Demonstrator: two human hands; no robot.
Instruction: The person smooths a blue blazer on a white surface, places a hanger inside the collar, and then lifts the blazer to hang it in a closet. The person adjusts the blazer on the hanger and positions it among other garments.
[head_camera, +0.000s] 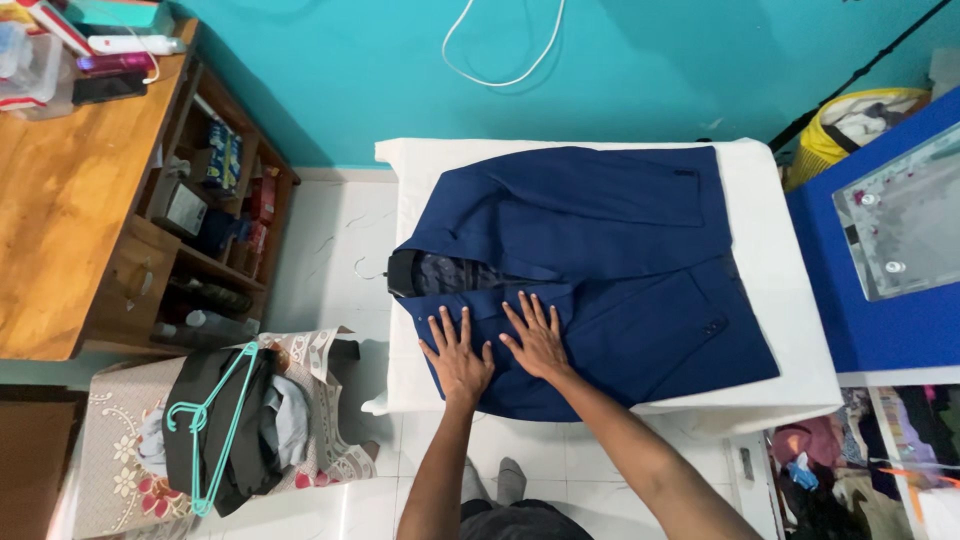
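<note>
Both hands lie flat, fingers spread, grasping nothing: left hand (459, 353) and right hand (537, 338) press the near lapel side of the navy jacket (600, 270), stretched rightward across the white tabletop (790, 330)

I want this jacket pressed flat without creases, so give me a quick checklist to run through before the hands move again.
1. Both hands flat on cloth: ok; left hand and right hand lie palm down, fingers spread, on the navy jacket.
2. Jacket fully on the white table: not ok; its near hem overhangs the front edge.
3. Hanger hook at the collar: ok, it sticks out clear of the cloth.
4. Front buttons fastened: cannot tell.
5. Creases under the palms: cannot tell.
</note>
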